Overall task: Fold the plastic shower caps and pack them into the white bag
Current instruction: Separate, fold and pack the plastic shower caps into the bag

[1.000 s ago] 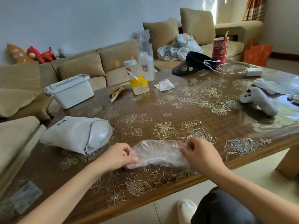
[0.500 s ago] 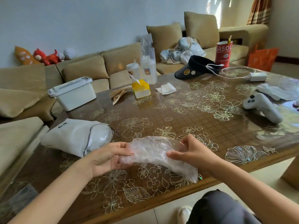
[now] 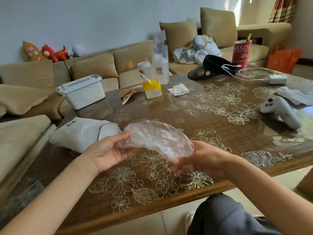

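A clear plastic shower cap (image 3: 157, 138), folded into a crescent, is held up above the near part of the table. My left hand (image 3: 108, 150) pinches its left end between thumb and fingers. Its right end lies in my right hand (image 3: 199, 158), whose fingers curl under the plastic. The white bag (image 3: 81, 134) lies on its side at the table's left, its open mouth facing right, just behind my left hand, with clear plastic showing inside.
The brown flower-patterned table (image 3: 186, 116) also carries a white lidded box (image 3: 81, 92), a yellow carton (image 3: 151, 89), a tissue (image 3: 178, 89), a black visor (image 3: 211, 67), a charger with cable (image 3: 276, 79) and a white game controller (image 3: 281, 111). A beige sofa (image 3: 101, 65) runs behind.
Both hands have lifted the shower cap off the table and turned it; my left hand has moved up toward the bag's mouth, and my right hand now holds the cap from beneath.
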The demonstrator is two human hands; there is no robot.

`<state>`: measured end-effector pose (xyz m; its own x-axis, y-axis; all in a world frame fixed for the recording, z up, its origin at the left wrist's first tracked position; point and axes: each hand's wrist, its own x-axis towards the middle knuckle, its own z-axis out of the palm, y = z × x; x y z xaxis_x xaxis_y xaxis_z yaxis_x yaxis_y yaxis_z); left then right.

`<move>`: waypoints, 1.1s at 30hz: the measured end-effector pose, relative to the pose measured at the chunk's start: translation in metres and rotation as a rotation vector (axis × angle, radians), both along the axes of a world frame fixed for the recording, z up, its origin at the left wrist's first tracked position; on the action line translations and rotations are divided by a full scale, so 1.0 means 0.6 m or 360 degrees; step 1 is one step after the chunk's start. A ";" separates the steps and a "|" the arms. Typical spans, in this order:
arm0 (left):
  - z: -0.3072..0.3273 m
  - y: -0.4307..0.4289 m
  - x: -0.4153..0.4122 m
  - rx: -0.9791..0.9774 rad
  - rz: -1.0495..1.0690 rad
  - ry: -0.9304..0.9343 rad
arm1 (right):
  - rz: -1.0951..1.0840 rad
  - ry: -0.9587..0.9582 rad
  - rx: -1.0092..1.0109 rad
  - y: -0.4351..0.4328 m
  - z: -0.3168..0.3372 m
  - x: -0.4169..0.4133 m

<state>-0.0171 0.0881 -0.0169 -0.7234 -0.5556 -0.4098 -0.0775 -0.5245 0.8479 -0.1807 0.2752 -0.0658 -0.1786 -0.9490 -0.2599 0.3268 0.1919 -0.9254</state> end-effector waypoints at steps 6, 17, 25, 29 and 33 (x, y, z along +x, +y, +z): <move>0.029 -0.011 0.015 -0.0163 0.0139 0.0120 | 0.0281 0.0428 0.0181 0.008 -0.001 -0.012; 0.115 -0.004 0.020 -0.0854 -0.0525 -0.0092 | 0.0334 0.0554 -0.0357 -0.070 0.129 0.066; 0.112 -0.005 0.034 -0.1032 -0.0178 -0.0148 | -0.0082 0.0392 -0.0357 -0.096 0.074 0.096; 0.054 0.039 0.039 -0.0836 -0.0225 -0.0292 | -0.0244 0.0375 -0.0380 -0.109 0.067 0.104; 0.023 0.045 0.034 -0.0865 -0.0036 -0.0297 | -0.0254 0.0494 -0.0267 -0.120 0.056 0.107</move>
